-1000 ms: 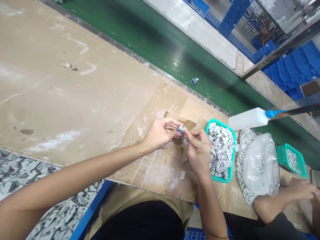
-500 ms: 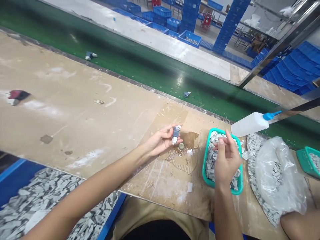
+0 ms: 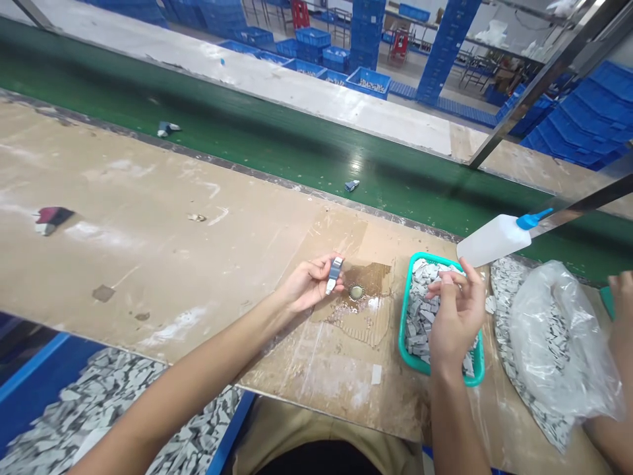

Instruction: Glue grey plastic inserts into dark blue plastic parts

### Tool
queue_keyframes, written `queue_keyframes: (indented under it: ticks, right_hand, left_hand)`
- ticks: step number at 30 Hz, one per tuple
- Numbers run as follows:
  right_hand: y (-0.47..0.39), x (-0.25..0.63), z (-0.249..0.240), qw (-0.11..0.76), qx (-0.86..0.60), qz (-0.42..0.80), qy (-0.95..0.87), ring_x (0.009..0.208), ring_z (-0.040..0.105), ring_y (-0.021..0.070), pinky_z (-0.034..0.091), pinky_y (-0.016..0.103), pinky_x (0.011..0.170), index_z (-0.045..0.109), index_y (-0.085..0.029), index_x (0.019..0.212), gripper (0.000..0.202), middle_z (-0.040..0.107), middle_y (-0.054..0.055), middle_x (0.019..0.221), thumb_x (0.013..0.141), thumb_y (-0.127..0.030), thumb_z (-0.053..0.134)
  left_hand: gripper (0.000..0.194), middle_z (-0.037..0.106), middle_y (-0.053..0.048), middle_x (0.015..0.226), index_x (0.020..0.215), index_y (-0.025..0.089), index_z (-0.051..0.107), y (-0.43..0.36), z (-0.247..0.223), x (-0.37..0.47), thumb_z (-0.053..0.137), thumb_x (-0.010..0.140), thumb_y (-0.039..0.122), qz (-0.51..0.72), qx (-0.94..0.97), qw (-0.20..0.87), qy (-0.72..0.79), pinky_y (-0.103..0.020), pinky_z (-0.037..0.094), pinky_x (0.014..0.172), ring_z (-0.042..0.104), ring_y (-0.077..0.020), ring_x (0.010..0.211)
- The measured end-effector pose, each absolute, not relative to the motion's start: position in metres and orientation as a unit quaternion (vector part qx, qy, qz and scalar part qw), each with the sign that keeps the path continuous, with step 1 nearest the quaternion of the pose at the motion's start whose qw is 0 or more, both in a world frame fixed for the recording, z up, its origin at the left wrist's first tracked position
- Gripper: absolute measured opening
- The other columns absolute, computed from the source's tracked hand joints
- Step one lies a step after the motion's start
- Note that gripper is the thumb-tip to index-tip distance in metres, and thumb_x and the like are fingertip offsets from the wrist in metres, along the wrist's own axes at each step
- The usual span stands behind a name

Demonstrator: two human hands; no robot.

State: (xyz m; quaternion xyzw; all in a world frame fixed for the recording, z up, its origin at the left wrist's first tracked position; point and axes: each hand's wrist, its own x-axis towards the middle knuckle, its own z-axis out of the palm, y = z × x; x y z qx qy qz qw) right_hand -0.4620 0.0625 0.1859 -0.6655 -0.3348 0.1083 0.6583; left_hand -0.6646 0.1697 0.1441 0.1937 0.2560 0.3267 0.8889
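Observation:
My left hand (image 3: 311, 284) grips a small dark blue-grey and white plastic part (image 3: 335, 272), held upright between thumb and fingers above the table. Close by it, a round metal cap (image 3: 356, 292) sits on a wet, torn piece of cardboard (image 3: 363, 330). My right hand (image 3: 457, 310) hovers over a teal basket (image 3: 403, 330) heaped with small grey and white pieces (image 3: 420, 316). Its fingers are loosely bent and apart, and I see nothing in them. Behind the basket lies a white squeeze bottle (image 3: 494, 241) with a blue nozzle, tilted.
A green conveyor belt (image 3: 277, 155) crosses behind the table, carrying blue-grey parts (image 3: 351, 186). At right, a clear plastic bag (image 3: 539, 330) lies on more pieces, beside another person's hand (image 3: 622, 310). A red-and-grey part (image 3: 52, 220) rests left. Below stands a blue bin (image 3: 227, 429) of pieces.
My left hand has shifted slightly left and turned the part. My right hand has moved a little right. Parts on the belt have moved left. Another person's hand has come in at right.

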Motion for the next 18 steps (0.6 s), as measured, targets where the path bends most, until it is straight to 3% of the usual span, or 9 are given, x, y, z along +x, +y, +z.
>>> queue_keyframes:
  ticks: [5, 9, 14, 18]
  right_hand:
    - [0.060, -0.456, 0.181, 0.631, -0.676, 0.124, -0.360, 0.068, 0.060, 0.0128, 0.052, 0.028, 0.063, 0.058, -0.020, 0.124, 0.039, 0.061, 0.003, 0.093, 0.090, -0.038, 0.055]
    - [0.053, -0.432, 0.182, 0.475, -0.729, 0.105, -0.482, 0.079, 0.063, 0.0196, 0.053, 0.035, 0.070, 0.068, -0.020, 0.113, 0.033, 0.067, 0.008, 0.098, 0.089, -0.038, 0.055]
    - [0.107, -0.421, 0.192, 0.267, -0.689, 0.079, -0.670, 0.081, 0.066, 0.0217, 0.054, 0.039, 0.078, 0.068, -0.015, 0.111, 0.029, 0.071, 0.009, 0.094, 0.085, -0.019, 0.056]
    - [0.208, -0.451, 0.197, 0.211, -0.615, 0.047, -0.759, 0.105, 0.063, 0.0206, 0.049, 0.035, 0.094, 0.061, -0.011, 0.123, 0.041, 0.065, 0.014, 0.120, 0.085, -0.003, 0.049]
  left_hand:
    - [0.025, 0.059, -0.007, 0.067, 0.086, 0.011, 0.058, 0.171, 0.144, -0.666, 0.055, 0.065, -0.002, 0.316, 0.196, 0.891, 0.259, -0.022, 0.057, 0.052, 0.061, -0.0145, 0.058]
    - [0.024, 0.058, -0.006, 0.068, 0.087, 0.010, 0.059, 0.175, 0.148, -0.670, 0.051, 0.069, -0.002, 0.320, 0.173, 0.895, 0.260, -0.020, 0.057, 0.052, 0.062, -0.0138, 0.059]
    - [0.023, 0.055, -0.004, 0.066, 0.084, 0.012, 0.058, 0.184, 0.154, -0.679, 0.049, 0.068, -0.002, 0.324, 0.137, 0.901, 0.256, -0.018, 0.057, 0.052, 0.062, -0.0117, 0.053]
    - [0.027, 0.054, -0.003, 0.067, 0.086, 0.013, 0.059, 0.190, 0.155, -0.687, 0.048, 0.067, -0.001, 0.328, 0.111, 0.909, 0.233, -0.018, 0.057, 0.050, 0.062, -0.0113, 0.053]
